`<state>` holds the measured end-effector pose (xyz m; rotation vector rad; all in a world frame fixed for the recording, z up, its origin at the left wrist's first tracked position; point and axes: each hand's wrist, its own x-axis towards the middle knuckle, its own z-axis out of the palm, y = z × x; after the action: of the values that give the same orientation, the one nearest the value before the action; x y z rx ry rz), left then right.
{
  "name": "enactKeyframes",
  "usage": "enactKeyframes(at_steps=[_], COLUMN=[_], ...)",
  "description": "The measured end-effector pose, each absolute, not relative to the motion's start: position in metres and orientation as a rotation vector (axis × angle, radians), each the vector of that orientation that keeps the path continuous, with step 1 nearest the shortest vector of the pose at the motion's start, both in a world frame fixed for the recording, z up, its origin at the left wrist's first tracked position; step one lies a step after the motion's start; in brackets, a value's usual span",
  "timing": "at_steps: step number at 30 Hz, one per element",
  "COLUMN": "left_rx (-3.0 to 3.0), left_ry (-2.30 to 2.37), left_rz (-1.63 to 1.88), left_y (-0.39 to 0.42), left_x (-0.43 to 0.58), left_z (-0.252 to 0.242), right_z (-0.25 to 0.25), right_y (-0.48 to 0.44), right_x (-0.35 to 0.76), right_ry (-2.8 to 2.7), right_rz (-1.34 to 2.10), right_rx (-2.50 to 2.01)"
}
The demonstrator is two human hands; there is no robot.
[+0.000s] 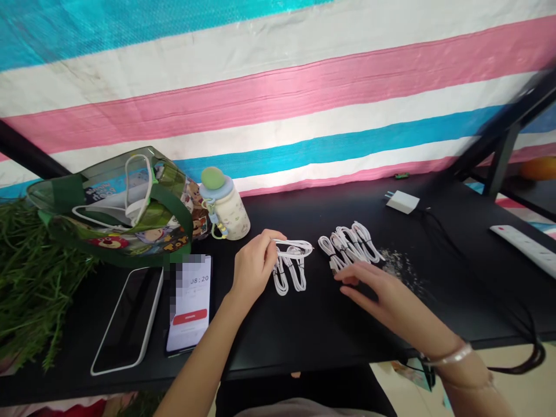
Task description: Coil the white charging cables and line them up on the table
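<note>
My left hand (256, 263) pinches the end of a coiled white cable (299, 250), held crosswise over other cable coils. Below it, two white coils (290, 278) with dark ties lie side by side on the black tabletop (313, 330). My right hand (380, 289) has its thumb and fingers apart, with nothing seen between them. Its fingertips are at the near edge of a row of several tied white cables (350, 246); whether they touch, I cannot tell.
A white phone (128, 321), a lit phone (189, 313), a clear green bag (130, 214) and a cream bottle (232, 214) stand left. Rightward are pale crumbs (399, 266), a white charger (403, 201), a dark cord (460, 246) and a power strip (527, 246). Greenery (35, 284) borders the left.
</note>
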<state>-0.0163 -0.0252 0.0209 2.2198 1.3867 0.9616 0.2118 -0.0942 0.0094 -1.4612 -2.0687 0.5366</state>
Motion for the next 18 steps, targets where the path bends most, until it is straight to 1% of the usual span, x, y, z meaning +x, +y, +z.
enactKeyframes(at_steps=[3, 10, 14, 18], left_rx=[2.296, 2.356, 2.295, 2.134], left_ry=[1.38, 1.391, 1.353, 1.263], left_rz=[0.974, 0.962, 1.041, 1.156], left_y=[-0.027, -0.028, -0.028, -0.027], left_x=[-0.015, -0.013, -0.014, -0.014], left_z=[0.021, 0.02, 0.02, 0.018], right_z=[-0.005, -0.022, -0.023, -0.019], right_y=[-0.115, -0.125, -0.121, -0.111], right_x=[0.214, 0.204, 0.198, 0.192], right_ry=[-2.09, -2.029, -1.929, -1.789], right_rz=[0.434, 0.251, 0.288, 0.521], right_rx=[-1.543, -1.503, -1.481, -1.433])
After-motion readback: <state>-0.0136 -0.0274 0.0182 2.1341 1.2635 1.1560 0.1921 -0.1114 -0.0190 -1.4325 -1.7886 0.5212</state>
